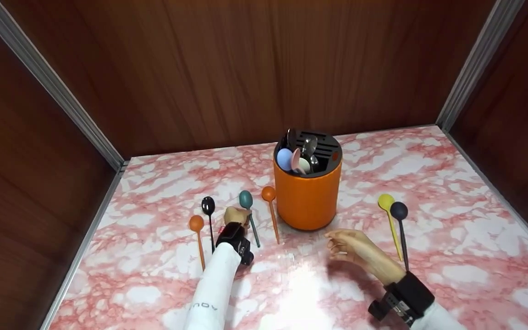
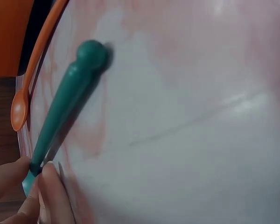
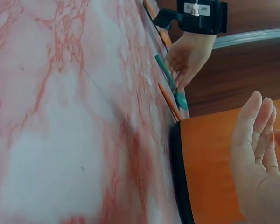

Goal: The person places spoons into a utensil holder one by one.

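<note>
The teal spoon [image 1: 246,200] has an oval bowl and a smooth, rounded handle ending in a ball. It is between the desk's [image 1: 154,256] left edge and the cylindrical orange cutlery holder [image 1: 307,201]; whether it is lifted is hard to tell. The left hand [image 1: 236,216] pinches its neck between thumb and fingers. The right hand [image 1: 360,252] is free beside the holder, fingers loosely bent. The holder has a smooth wall and a black, slotted top with spoons standing in it. The desk is pink-and-white marbled and glossy. Toward its right edge, a yellow spoon [image 1: 386,201] and a navy spoon [image 1: 399,211] lie close together.
</note>
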`<state>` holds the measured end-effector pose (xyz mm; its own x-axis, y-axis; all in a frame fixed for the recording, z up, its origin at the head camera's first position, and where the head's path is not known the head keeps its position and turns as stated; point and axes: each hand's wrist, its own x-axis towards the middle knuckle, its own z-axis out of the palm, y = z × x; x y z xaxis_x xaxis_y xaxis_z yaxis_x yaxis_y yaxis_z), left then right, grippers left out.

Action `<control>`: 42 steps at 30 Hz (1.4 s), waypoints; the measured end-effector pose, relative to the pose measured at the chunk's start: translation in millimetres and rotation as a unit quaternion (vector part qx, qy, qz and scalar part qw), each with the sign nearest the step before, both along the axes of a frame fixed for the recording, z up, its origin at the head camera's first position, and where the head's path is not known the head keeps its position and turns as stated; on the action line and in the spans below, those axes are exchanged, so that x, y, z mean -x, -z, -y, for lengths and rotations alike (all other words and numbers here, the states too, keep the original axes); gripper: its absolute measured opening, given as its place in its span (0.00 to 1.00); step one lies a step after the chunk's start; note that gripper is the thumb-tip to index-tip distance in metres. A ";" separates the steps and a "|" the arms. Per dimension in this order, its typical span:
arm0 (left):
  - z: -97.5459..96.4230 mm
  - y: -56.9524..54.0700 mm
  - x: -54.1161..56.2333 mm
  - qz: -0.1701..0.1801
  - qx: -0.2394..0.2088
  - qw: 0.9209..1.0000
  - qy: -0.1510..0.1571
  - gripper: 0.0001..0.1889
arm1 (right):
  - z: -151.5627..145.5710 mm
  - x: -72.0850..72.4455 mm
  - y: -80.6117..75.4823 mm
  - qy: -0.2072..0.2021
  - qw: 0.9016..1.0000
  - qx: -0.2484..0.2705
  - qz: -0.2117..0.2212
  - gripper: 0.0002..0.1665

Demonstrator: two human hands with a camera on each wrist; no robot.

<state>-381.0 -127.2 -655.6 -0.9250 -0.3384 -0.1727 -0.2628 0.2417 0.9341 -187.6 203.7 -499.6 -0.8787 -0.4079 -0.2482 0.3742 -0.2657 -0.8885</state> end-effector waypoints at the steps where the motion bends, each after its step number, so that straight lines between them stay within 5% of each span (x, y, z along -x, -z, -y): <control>1: -0.6 -4.6 -3.5 0.005 0.002 1.000 0.004 0.04 | 0.9 -0.1 0.8 0.000 1.000 0.001 0.002 0.14; 7: -2.5 -7.0 -8.9 -0.014 -0.027 0.999 0.011 0.05 | 5.9 -0.3 4.4 -0.019 1.000 0.008 -0.009 0.14; 14: 3.5 23.5 12.8 0.000 -0.085 0.996 -0.018 0.03 | 13.7 1.8 6.1 -0.014 1.000 -0.002 0.005 0.12; 17: 4.8 23.3 13.4 0.011 -0.106 0.994 -0.016 0.05 | 18.8 4.2 7.3 -0.012 1.000 -0.009 0.011 0.13; 28: -20.7 -46.1 -38.1 0.013 -0.157 0.987 0.007 0.09 | 28.5 9.7 6.8 -0.020 0.999 -0.039 0.015 0.10; 31: -23.7 -34.3 -33.4 0.006 -0.171 0.985 0.014 0.09 | 32.7 13.5 6.8 -0.026 0.999 -0.041 0.008 0.11; 34: -23.3 -2.1 -14.6 -0.007 -0.189 0.982 0.015 0.10 | 38.4 18.4 8.2 -0.041 0.998 -0.041 -0.005 0.13; 36: -24.4 7.8 -8.3 -0.008 -0.210 0.978 0.017 0.10 | 43.3 21.8 9.5 -0.050 0.998 -0.046 -0.016 0.14; 37: -26.7 3.1 -11.0 -0.003 -0.214 0.977 0.015 0.10 | 45.9 23.4 10.3 -0.051 0.997 -0.049 -0.018 0.15; 39: -34.3 -24.4 -27.0 0.003 -0.221 0.975 0.010 0.09 | 51.1 26.4 12.2 -0.055 0.997 -0.056 -0.022 0.16; 42: -48.7 -93.0 -67.8 0.019 -0.222 0.975 -0.002 0.08 | 59.5 29.6 15.5 -0.058 0.996 -0.067 -0.019 0.19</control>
<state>-313.2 -78.5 -562.6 -0.9137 -0.2260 -0.3377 -0.3000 -0.1853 0.9358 -217.2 144.2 -515.1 -0.8374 -0.4733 -0.2735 0.3602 -0.1013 -0.9274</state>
